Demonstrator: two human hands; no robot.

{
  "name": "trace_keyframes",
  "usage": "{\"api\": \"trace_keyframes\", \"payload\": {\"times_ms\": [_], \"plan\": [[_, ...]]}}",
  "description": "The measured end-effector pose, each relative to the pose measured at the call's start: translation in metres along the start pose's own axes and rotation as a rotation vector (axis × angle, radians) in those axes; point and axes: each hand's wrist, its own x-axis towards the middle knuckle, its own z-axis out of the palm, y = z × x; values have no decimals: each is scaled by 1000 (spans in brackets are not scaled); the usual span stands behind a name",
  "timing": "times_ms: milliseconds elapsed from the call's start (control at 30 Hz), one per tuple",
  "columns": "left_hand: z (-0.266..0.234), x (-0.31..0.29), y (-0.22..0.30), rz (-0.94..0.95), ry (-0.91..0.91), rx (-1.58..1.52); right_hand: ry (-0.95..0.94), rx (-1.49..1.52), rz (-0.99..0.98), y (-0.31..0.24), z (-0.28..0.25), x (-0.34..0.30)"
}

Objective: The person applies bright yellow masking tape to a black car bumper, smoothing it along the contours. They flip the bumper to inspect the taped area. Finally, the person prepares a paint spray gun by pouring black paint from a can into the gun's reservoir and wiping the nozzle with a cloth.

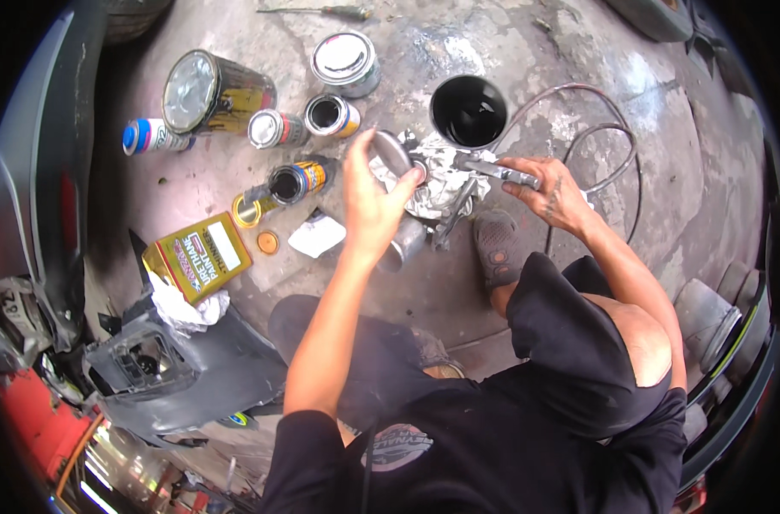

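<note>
My left hand (374, 199) is closed around the edge of a round grey metal piece (392, 155), shaped like a lid or shallow cup. My right hand (551, 194) grips a long grey metal tool (498, 170), its narrow end pointing left over a crumpled white rag (439, 184). A dark metal part (457, 214) rests against the rag; its kind is unclear. Just beyond the rag stands a round container of glossy black liquid (469, 111). A silver metal cup (404, 247) lies beside my left wrist.
Paint cans stand at the left: a large one (194, 91), a white-lidded one (345, 62) and open small ones (325, 114). A yellow thinner can (198, 257) stands nearer. A hose (623, 120) loops at right. Black car panels (193, 368) lie at lower left.
</note>
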Motion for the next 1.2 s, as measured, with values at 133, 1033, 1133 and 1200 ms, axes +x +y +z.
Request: {"api": "trace_keyframes", "payload": {"times_ms": [133,1033,1133,1200], "plan": [[-28,6,50,40,19,-257,-78,-43,29,-6,7,3],[-50,14,52,298,-103,178,-31,-275,-62,-36,43,13],[-48,10,50,318,-83,188,-20,-288,-57,-40,43,12],[-47,9,50,304,-91,180,-31,-295,-44,-41,43,12]]}}
